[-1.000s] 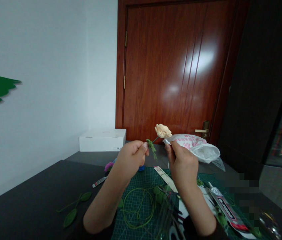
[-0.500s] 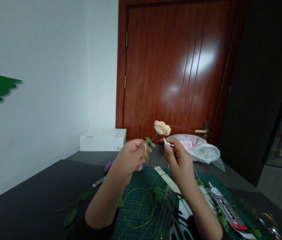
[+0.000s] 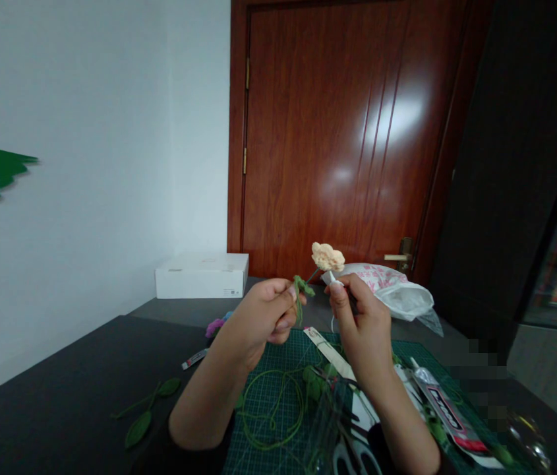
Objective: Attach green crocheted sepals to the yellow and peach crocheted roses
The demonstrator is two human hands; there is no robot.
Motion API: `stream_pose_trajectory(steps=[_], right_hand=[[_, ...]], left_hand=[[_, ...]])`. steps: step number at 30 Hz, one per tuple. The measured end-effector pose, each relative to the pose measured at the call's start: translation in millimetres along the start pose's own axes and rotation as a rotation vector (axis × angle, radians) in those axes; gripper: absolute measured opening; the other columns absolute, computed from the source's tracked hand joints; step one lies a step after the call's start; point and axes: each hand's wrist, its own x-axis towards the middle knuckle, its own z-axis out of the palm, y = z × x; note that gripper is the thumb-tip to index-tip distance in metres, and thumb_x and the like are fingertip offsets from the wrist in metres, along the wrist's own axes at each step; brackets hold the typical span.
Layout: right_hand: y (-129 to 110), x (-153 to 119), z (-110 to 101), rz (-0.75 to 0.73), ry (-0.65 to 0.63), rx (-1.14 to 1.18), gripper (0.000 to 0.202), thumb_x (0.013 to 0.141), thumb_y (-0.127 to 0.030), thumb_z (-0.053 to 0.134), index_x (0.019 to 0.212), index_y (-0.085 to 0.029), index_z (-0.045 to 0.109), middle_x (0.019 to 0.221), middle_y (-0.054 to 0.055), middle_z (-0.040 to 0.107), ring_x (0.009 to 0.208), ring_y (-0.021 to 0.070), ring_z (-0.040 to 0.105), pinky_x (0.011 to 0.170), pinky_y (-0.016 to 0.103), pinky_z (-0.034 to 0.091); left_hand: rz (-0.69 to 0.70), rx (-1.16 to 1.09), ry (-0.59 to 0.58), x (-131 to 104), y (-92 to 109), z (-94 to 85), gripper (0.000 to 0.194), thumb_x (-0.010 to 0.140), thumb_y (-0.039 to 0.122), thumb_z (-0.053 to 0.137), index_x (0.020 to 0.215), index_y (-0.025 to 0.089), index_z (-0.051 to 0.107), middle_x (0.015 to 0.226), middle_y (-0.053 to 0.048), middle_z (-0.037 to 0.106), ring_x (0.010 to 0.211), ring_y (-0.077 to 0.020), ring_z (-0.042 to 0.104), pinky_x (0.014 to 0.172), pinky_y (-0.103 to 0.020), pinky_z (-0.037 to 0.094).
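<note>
A cream crocheted flower point(image 3: 328, 256) on a thin green stem tilts up to the right. My left hand point(image 3: 271, 310) is closed on the stem, by a green crocheted piece point(image 3: 302, 287) that hangs just below the flower. In my right hand point(image 3: 361, 316) is a small tube with a white nozzle point(image 3: 333, 278); the nozzle tip points up at the flower's underside. Whether the tip touches the flower I cannot tell. Most of the tube's body is hidden by my fingers.
On the green cutting mat point(image 3: 278, 359) lie looped green yarn point(image 3: 258, 446), scissors point(image 3: 352, 455) and a large glue tube point(image 3: 449, 412). Crocheted leaves point(image 3: 138, 429) and a small tube point(image 3: 194, 359) lie left. Behind are a white box point(image 3: 202, 277) and a plastic bag point(image 3: 397, 293).
The flower and my left hand have moved slightly right. The nozzle in my right hand is now right under the flower, closer than before.
</note>
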Motion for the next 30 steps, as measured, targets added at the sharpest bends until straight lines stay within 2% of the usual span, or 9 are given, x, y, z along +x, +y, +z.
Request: stream_pose_trajectory(steps=[4,10,23,30], right_hand=[[-0.2,0.6,-0.5,-0.062,0.035,-0.035,0.028,0.1,-0.034,0.044,0.08,-0.02,0.056,0.067,-0.002,0.056,0.06,0.0141,0.052,0.057,0.026,0.033],[5.6,-1.1,4.1,-0.1,0.056,-0.055,0.03,0.1,-0.032,0.042,0.074,-0.02,0.052,0.064,-0.002,0.053,0.06,0.0147,0.051,0.058,0.026,0.032],[9.8,-1.7,4.3,-0.075,0.091,-0.104,0.032,0.101,-0.031,0.039,0.073,-0.022,0.049,0.061,-0.003,0.052,0.056,0.0149,0.051,0.058,0.027,0.032],[10.5,-1.0,5.1,-0.052,0.102,-0.12,0.032,0.1,-0.033,0.041,0.072,-0.021,0.051,0.059,-0.003,0.053,0.054,0.0141,0.051,0.055,0.026,0.032]], left_hand=[[0.009,0.004,-0.019,-0.6,-0.8,1.1,0.021,0.096,0.022,0.042,0.079,0.016,0.052,0.041,0.01,0.033,0.036,-0.0037,0.015,0.036,-0.016,0.013],[0.013,0.025,-0.02,-2.0,-1.1,3.3,0.019,0.094,0.024,0.044,0.079,0.016,0.052,0.042,0.01,0.033,0.036,-0.0038,0.016,0.036,-0.016,0.013],[0.012,0.022,-0.028,-1.5,-2.9,2.9,0.012,0.089,0.022,0.05,0.08,0.016,0.053,0.043,0.01,0.032,0.038,-0.0036,0.014,0.036,-0.016,0.012],[-0.019,0.025,-0.037,-2.2,-1.9,4.4,0.014,0.091,0.022,0.048,0.078,0.017,0.052,0.043,0.01,0.032,0.037,-0.0034,0.014,0.036,-0.016,0.012]])
